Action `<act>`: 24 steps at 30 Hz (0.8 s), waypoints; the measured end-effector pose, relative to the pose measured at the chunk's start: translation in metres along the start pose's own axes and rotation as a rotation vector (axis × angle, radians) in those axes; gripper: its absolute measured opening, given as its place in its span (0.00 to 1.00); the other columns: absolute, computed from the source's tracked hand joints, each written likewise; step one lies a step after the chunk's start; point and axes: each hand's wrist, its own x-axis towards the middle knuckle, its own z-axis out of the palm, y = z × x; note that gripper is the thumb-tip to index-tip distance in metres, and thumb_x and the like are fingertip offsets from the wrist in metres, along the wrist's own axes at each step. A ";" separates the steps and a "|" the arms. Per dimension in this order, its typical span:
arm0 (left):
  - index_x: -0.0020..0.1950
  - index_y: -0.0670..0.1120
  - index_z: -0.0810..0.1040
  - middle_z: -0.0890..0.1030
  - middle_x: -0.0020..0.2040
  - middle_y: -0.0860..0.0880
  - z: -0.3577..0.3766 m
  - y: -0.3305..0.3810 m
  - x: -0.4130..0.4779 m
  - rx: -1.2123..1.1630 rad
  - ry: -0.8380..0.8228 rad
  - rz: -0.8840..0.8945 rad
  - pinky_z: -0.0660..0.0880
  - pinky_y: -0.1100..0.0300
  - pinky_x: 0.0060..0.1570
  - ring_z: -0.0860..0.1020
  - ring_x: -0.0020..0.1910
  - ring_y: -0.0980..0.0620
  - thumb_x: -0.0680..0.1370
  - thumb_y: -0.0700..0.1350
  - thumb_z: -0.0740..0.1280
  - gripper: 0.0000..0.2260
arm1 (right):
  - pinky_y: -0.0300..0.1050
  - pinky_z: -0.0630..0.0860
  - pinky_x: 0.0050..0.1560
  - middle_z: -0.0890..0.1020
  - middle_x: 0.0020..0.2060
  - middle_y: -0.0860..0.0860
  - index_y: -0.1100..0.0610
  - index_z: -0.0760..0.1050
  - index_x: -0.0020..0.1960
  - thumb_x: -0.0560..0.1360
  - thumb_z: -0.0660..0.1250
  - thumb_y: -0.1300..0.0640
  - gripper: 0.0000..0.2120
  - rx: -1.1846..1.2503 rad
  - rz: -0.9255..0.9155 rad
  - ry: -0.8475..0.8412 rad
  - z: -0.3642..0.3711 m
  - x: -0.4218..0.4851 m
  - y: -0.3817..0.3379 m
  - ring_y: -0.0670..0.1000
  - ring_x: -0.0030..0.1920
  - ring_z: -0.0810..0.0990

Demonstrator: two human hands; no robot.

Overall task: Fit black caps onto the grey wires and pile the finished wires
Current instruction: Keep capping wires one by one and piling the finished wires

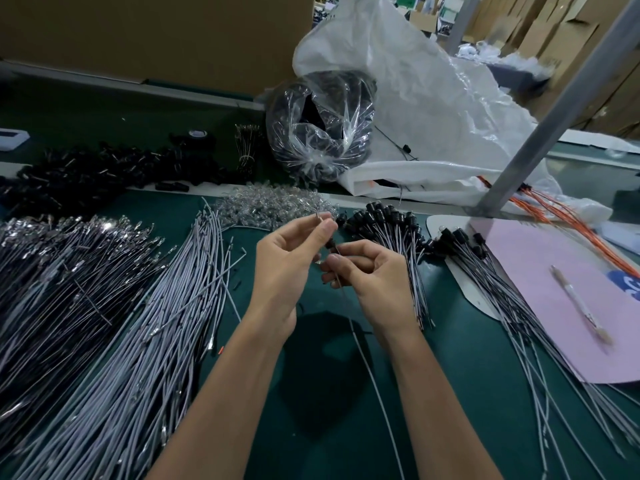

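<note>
My left hand [287, 261] and right hand [374, 282] meet above the green counter [457, 358], both on one thin grey wire [375, 393]. The left grip is pinched together, thumb and forefinger, on the wire's top end. The right grip is clamped round the wire just below, fingers curled. One small black cap [331, 243] sits on the wire between the two grips; how far it is seated I cannot tell. The rest of the wire trails toward me across the counter.

To the right lie two fans of capped grey wires, too many to count: the nearer fan [391, 230] just beside my right hand, the farther fan [502, 289] spilling over one pink sheet [554, 271]. On that sheet rests one white pen [578, 303]. At its edge is a blue label [627, 282], its white writing cut off and unreadable.

To the left are two heaps of uncapped wires: pale grey wires [156, 323] and darker wires with bright metal ends [52, 271].

Beyond my hands are one heap of clear plastic pieces [273, 202], one heap of black parts [86, 171], one clear bag of black items [322, 133], one white woven sack [433, 116] and one bundle of orange wires [561, 220].
</note>
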 end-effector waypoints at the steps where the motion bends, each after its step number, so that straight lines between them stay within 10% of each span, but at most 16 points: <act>1: 0.49 0.49 0.85 0.86 0.48 0.50 -0.001 0.001 0.000 -0.008 0.008 0.018 0.76 0.62 0.47 0.83 0.50 0.56 0.69 0.49 0.73 0.10 | 0.38 0.78 0.34 0.86 0.36 0.56 0.62 0.79 0.46 0.72 0.73 0.67 0.05 -0.003 0.002 -0.003 0.000 0.000 0.000 0.50 0.33 0.84; 15: 0.45 0.49 0.85 0.86 0.47 0.49 -0.006 0.003 0.000 -0.177 -0.004 -0.030 0.77 0.64 0.43 0.81 0.45 0.55 0.78 0.43 0.66 0.07 | 0.38 0.79 0.35 0.86 0.35 0.56 0.60 0.79 0.43 0.74 0.70 0.68 0.05 0.032 -0.001 -0.007 0.002 -0.001 -0.001 0.51 0.33 0.84; 24: 0.38 0.49 0.87 0.86 0.41 0.48 -0.007 0.001 0.000 -0.225 0.074 -0.021 0.79 0.63 0.38 0.84 0.39 0.53 0.65 0.47 0.74 0.05 | 0.39 0.79 0.35 0.85 0.35 0.57 0.60 0.79 0.43 0.75 0.70 0.65 0.02 0.075 0.033 -0.018 0.002 -0.004 -0.005 0.53 0.34 0.85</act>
